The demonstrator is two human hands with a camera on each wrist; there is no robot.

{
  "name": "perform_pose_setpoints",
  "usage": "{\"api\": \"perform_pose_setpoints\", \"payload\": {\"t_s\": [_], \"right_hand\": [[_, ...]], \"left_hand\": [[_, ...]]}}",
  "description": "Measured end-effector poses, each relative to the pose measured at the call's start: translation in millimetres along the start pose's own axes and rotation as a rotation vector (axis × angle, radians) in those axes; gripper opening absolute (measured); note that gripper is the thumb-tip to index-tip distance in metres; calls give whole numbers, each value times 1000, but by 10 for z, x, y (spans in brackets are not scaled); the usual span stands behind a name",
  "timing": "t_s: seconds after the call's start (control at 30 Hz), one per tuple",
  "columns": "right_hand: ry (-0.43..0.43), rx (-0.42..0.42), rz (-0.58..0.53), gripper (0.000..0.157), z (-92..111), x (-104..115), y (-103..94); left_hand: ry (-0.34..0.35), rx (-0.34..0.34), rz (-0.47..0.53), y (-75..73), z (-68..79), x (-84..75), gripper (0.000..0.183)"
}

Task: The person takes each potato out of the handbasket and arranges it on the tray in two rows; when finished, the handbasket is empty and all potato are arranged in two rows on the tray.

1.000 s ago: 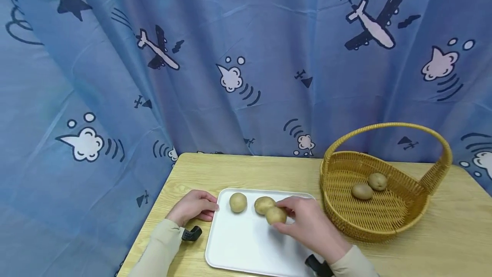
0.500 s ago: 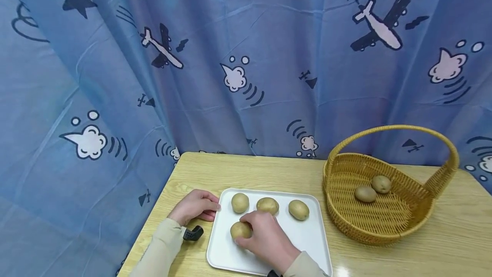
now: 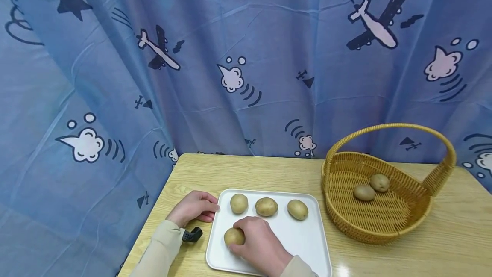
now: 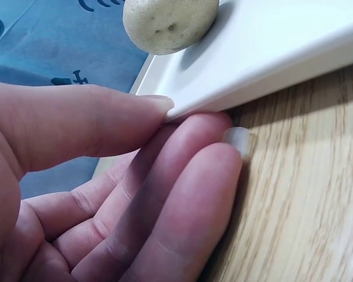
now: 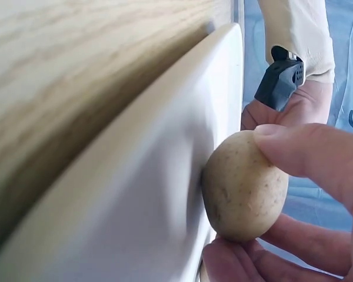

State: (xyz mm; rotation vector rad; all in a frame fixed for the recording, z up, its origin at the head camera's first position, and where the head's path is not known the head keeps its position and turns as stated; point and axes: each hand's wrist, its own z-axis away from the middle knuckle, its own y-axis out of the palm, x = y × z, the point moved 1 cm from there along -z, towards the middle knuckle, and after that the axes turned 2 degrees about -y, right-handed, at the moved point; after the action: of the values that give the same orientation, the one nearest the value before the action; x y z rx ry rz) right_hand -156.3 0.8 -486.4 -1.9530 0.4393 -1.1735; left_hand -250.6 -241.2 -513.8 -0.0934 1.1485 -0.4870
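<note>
My right hand [image 3: 259, 240] grips a brown potato [image 3: 233, 236] over the front left part of a white tray [image 3: 307, 247]. In the right wrist view, the thumb presses one side of this potato [image 5: 244, 188] and the fingers the other, with its lower face right at the tray surface. Along the tray's back lie three more potatoes in a row: a left one [image 3: 239, 203], a middle one [image 3: 266, 207] and a right one [image 3: 297, 209]. My left hand [image 3: 194, 206] pinches the tray's left rim, thumb [image 4: 129, 120] on top and fingertips [image 4: 209, 170] below.
To the right of the tray stands a woven basket [image 3: 384, 234] with a tall arched handle, holding two potatoes [image 3: 364, 192]. Wooden tabletop [image 3: 238, 170] surrounds the tray, and a blue printed curtain [image 3: 269, 97] hangs behind the table.
My right hand has carried the potato from near the middle of the back row leftward and toward the front. The right back potato has come into view. My left hand stays at the rim.
</note>
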Motion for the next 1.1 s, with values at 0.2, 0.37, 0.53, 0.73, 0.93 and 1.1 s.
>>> {"api": "perform_pose_setpoints", "payload": {"t_s": [0.2, 0.37, 0.53, 0.73, 0.93, 1.1], "right_hand": [[17, -3, -1, 27, 30, -6, -16], [33, -25, 9, 28, 56, -18, -29], [55, -38, 34, 31, 88, -44, -66], [71, -24, 22, 36, 106, -62, -116], [65, -3, -62, 45, 145, -118, -428], [154, -68, 16, 35, 299, -361, -1102]], "left_hand": [[5, 15, 5, 52, -33, -36, 26], [3, 24, 0, 92, -65, -81, 26], [6, 31, -6, 140, -93, -140, 28], [9, 45, -10, 142, -83, -144, 28], [-30, -1, -14, 60, 11, -57, 27], [-37, -3, -11, 22, 51, -7, 30]]}}
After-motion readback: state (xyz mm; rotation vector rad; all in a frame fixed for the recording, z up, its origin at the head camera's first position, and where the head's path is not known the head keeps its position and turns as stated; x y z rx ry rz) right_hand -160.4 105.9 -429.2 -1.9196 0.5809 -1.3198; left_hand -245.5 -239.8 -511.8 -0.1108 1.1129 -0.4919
